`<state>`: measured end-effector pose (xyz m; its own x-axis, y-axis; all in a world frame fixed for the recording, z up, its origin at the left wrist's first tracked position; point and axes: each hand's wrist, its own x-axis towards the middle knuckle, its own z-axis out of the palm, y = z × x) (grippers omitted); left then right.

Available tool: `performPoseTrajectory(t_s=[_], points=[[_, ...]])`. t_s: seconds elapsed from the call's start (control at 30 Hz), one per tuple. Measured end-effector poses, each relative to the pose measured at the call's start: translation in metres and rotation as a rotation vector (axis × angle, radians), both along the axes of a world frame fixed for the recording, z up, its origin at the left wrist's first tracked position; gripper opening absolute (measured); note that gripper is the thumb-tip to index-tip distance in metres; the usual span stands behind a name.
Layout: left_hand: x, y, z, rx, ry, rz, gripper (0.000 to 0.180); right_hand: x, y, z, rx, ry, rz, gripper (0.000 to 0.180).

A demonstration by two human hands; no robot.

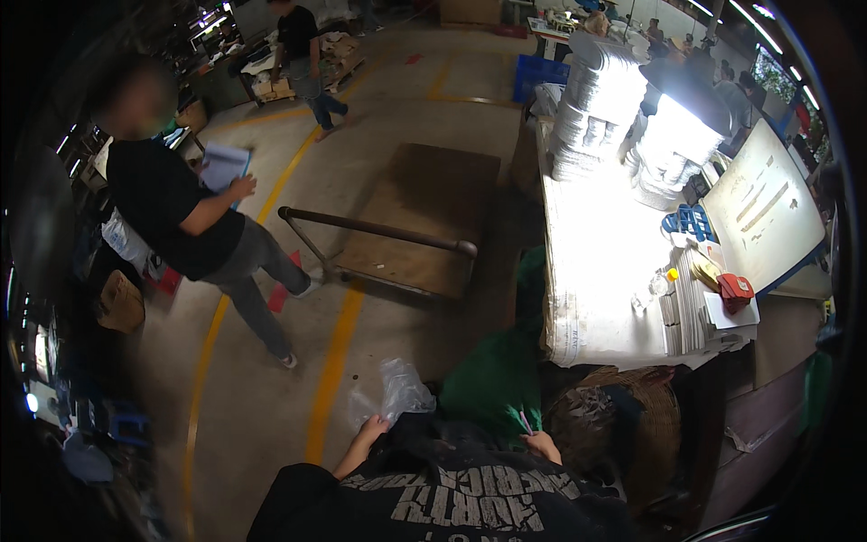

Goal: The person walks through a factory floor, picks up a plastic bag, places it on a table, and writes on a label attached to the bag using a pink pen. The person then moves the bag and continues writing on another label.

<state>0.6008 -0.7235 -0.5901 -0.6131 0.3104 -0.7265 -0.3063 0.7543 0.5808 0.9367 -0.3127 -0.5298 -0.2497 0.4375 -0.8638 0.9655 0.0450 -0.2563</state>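
My left hand (373,426) is closed on the edge of a crumpled clear plastic bag (404,387), which hangs out over the floor. To the right, my right hand (543,446) grips the edge of a dark green sack (488,379). A thin pale strip (525,420) sticks up beside its fingers; whether the hand pinches that too is hard to tell. The sack slumps beside the worktable's near left corner, and its contents are hidden.
A flat wooden trolley (424,208) with a pipe handle stands ahead. At the left, a person (172,199) holds papers; another person (302,63) is farther off. The lit worktable (587,307) carries stacked white pieces (591,108) and cardboard sheets (691,312). A wicker basket (655,425) sits below.
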Motion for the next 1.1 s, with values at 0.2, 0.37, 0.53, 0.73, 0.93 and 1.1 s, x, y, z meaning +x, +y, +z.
performPoseTrajectory(t_s=[0.2, 0.37, 0.53, 0.73, 0.93, 1.1], points=[[-0.006, -0.034, 0.026, -0.159, -0.101, 0.106, 0.048, -0.005, -0.002, 0.012, 0.005, -0.074, -0.05, 0.053], [-0.037, -0.05, 0.031, -0.045, -0.213, 0.201, 0.04, -0.008, -0.023, 0.0, 0.045, -0.122, -0.121, 0.052], [-0.099, -0.073, 0.015, 0.104, -0.157, 0.065, 0.04, -0.015, -0.052, -0.028, 0.052, -0.167, -0.268, 0.049], [-0.176, -0.107, 0.007, 0.11, -0.227, 0.007, 0.049, 0.015, -0.118, -0.069, 0.214, 0.627, 0.342, 0.032], [-0.244, -0.102, -0.009, -0.217, 0.061, -0.301, 0.057, 0.015, -0.2, -0.047, 0.047, 0.204, -0.41, 0.039], [-0.285, -0.046, -0.017, -0.246, -0.068, -0.427, 0.051, -0.028, -0.22, 0.001, 0.189, -0.048, -0.524, 0.049]])
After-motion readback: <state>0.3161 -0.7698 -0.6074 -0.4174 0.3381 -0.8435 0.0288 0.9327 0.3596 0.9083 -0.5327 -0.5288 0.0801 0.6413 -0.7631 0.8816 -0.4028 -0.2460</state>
